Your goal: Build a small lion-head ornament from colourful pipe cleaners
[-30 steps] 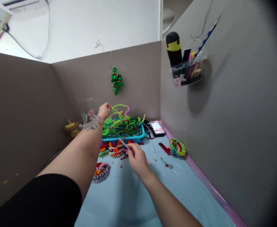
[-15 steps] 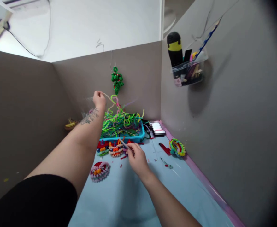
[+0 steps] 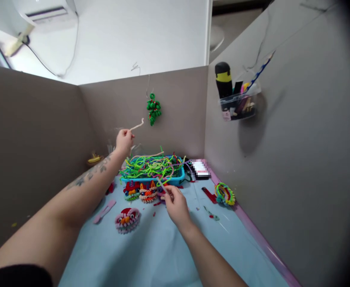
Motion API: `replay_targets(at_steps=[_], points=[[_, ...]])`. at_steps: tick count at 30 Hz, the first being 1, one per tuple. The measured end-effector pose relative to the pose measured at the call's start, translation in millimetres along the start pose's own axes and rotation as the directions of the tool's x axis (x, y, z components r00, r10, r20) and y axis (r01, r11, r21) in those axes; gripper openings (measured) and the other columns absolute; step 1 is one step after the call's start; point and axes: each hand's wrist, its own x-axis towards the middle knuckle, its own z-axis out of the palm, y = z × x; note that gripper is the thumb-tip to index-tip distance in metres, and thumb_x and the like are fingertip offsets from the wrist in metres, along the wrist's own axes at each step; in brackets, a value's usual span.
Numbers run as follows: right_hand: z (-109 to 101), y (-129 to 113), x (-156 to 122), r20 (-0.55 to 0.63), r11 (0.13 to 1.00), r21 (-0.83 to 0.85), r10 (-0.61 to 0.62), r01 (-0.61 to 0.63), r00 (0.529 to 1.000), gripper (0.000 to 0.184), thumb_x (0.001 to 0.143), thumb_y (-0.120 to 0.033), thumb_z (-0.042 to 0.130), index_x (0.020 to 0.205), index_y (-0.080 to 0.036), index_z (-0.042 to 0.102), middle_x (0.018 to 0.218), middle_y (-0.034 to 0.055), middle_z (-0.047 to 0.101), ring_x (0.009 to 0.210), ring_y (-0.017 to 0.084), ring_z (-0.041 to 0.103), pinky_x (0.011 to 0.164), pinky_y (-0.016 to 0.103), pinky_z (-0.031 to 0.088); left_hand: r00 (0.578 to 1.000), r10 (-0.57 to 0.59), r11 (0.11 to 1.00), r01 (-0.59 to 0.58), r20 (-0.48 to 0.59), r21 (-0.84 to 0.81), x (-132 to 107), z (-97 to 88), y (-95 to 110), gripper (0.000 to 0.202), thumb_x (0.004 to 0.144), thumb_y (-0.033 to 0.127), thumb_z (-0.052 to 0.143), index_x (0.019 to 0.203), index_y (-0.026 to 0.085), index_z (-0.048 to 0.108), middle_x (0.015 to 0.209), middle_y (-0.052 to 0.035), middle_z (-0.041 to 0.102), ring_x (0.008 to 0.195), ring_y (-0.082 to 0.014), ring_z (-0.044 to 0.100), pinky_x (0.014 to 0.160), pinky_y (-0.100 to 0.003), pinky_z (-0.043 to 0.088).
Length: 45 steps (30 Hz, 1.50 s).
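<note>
A green pipe-cleaner ornament (image 3: 154,109) hangs on the back wall of a grey partition (image 3: 37,131). A clear holder (image 3: 237,107) fixed to the right wall carries a black-and-yellow tool (image 3: 223,81). On the pale blue bench (image 3: 151,255) lie a round pink-and-white figure (image 3: 127,220), a row of small bright figures (image 3: 143,193), a pink strip (image 3: 104,211), a red tool (image 3: 207,195) and, just beside it, a rainbow ring (image 3: 224,194). An air conditioner (image 3: 48,10) sits high on the white wall.

There are one cream pipe cleaner (image 3: 137,125), one pinkish stem (image 3: 162,185), one blue tray (image 3: 151,180), at least three fuzzy figures (image 3: 127,220), one coloured ring bundle (image 3: 224,194), one green ornament (image 3: 154,111) and one clear bin (image 3: 237,108).
</note>
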Motion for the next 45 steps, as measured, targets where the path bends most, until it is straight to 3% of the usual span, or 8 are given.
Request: replay_targets(at_steps=[4,11,15,28,35,39,43,45], points=[[0.2,-11.2,-4.0,0.021,0.999,0.016,0.049,-0.05,0.999,0.015,0.077,-0.025,0.053,0.087,-0.017,0.06,0.085,0.0068,0.06,0.069,0.017,0.058,0.061,0.028,0.049,0.988,-0.12,0.949,0.143,0.1,-0.281,-64.6,-24.9,5.1,0.015,0.081,0.016,0.046,0.068,0.018,0.04,0.055,0.0066,0.042,0.033,-0.0022,0.025,0.033,-0.015,0.014],[21.3,-34.0,-35.2,0.308,0.984,0.135,-0.156,0.119,0.938,0.042,0.077,-0.028,0.058,0.118,-0.021,0.053,0.103,0.0069,0.062,0.08,0.017,0.059,0.07,0.027,0.048,0.913,-0.394,0.614,0.348,0.108,-0.708,-190.9,-55.9,-11.7,0.016,0.085,0.017,0.046,0.07,0.018,0.038,0.053,0.0082,0.036,0.032,-0.0011,0.026,0.031,-0.012,0.016],[30.2,-35.3,-44.8,0.465,0.963,0.001,-0.24,0.271,0.852,0.015,0.083,-0.026,0.053,0.085,-0.019,0.066,0.075,0.0029,0.064,0.069,0.015,0.057,0.064,0.025,0.043,0.875,-0.462,0.479,0.384,0.145,-0.789,-233.6,-73.1,-28.2,0.018,0.087,0.015,0.042,0.069,0.017,0.038,0.054,0.0077,0.036,0.032,-0.0008,0.026,0.03,-0.012,0.017],[30.9,-36.4,-48.7,0.517,0.829,-0.271,-0.304,0.49,0.8,0.019,0.077,-0.015,0.05,0.09,-0.02,0.063,0.087,0.0051,0.067,0.075,0.017,0.06,0.069,0.026,0.044,0.914,-0.401,0.407,0.123,-0.056,-0.905,-215.9,-185.8,-22.7,0.021,0.09,0.013,0.033,0.072,0.017,0.042,0.053,0.0065,0.034,0.033,-0.0025,0.026,0.029,-0.012,0.021],[32.5,-60.2,75.8,0.234,0.756,-0.524,-0.316,0.393,0.92,0.024,0.084,-0.027,0.046,0.097,-0.02,0.065,0.09,0.0079,0.066,0.081,0.021,0.06,0.073,0.03,0.042,0.878,-0.47,0.281,0.249,0.093,-0.927,-225.6,-177.3,-37.6,0.018,0.088,0.01,0.037,0.071,0.016,0.043,0.055,0.0052,0.037,0.036,-0.0021,0.03,0.032,-0.01,0.024],[34.2,-61.1,121.9,0.286,0.784,-0.551,-0.146,0.287,0.947,0.042,0.073,-0.029,0.061,0.113,-0.018,0.06,0.095,0.0103,0.063,0.078,0.02,0.059,0.071,0.03,0.043,0.835,-0.514,0.402,0.437,0.197,-0.805,-236.6,-161.3,-38.7,0.01,0.083,0.016,0.048,0.073,0.016,0.045,0.058,0.0053,0.04,0.037,-0.0019,0.029,0.033,-0.011,0.021],[31.8,-67.1,74.0,0.333,0.938,-0.239,-0.164,0.251,0.928,0.034,0.081,-0.033,0.049,0.109,-0.018,0.06,0.089,0.0053,0.066,0.078,0.019,0.06,0.073,0.031,0.045,0.897,-0.413,0.785,0.438,0.156,-0.439,-244.9,-159.1,-35.2,0.022,0.075,0.03,0.062,0.068,0.016,0.047,0.053,0.0065,0.041,0.037,-0.002,0.026,0.035,-0.013,0.015],[26.9,-73.5,36.5,0.387,0.967,-0.102,-0.179,0.235,0.904,0.033,0.08,-0.033,0.051,0.108,-0.018,0.061,0.098,0.0059,0.066,0.087,0.02,0.06,0.078,0.032,0.046,0.912,-0.366,0.879,0.403,0.183,-0.254,-249.4,-157.8,-31.7,0.026,0.073,0.036,0.064,0.066,0.016,0.048,0.051,0.0067,0.041,0.038,-0.0031,0.027,0.036,-0.015,0.015]])
